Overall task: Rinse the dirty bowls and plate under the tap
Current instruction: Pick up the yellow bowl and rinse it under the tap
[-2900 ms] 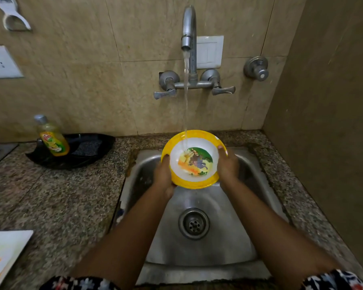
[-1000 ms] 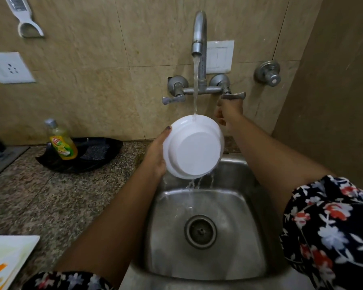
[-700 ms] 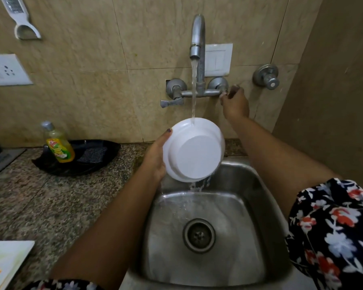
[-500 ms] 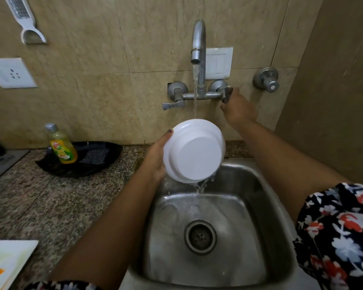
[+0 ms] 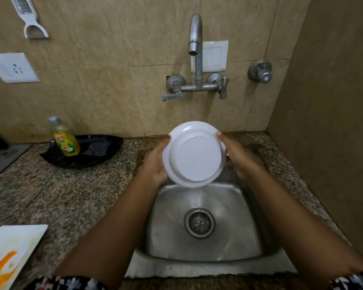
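I hold a bowl (image 5: 194, 155) over the steel sink (image 5: 228, 243), its white underside turned toward me and tilted. My left hand (image 5: 155, 164) grips its left rim and my right hand (image 5: 237, 155) grips its right rim. Water runs off the bowl's lower edge toward the drain (image 5: 199, 222). The tap (image 5: 195, 40) above lets out only a thin trickle. Its right handle (image 5: 223, 87) points downward. The bowl's inside is hidden.
A dish soap bottle (image 5: 64, 138) leans in a black tray (image 5: 105, 155) with a scrubber on the granite counter (image 5: 61, 195) at the left. A white and orange board (image 5: 6, 254) lies at the lower left. A wall stands close on the right.
My right hand left the tap's right handle and came back to the bowl's right rim. The stream thinned to a trickle. The bowl moved lower, over the sink.
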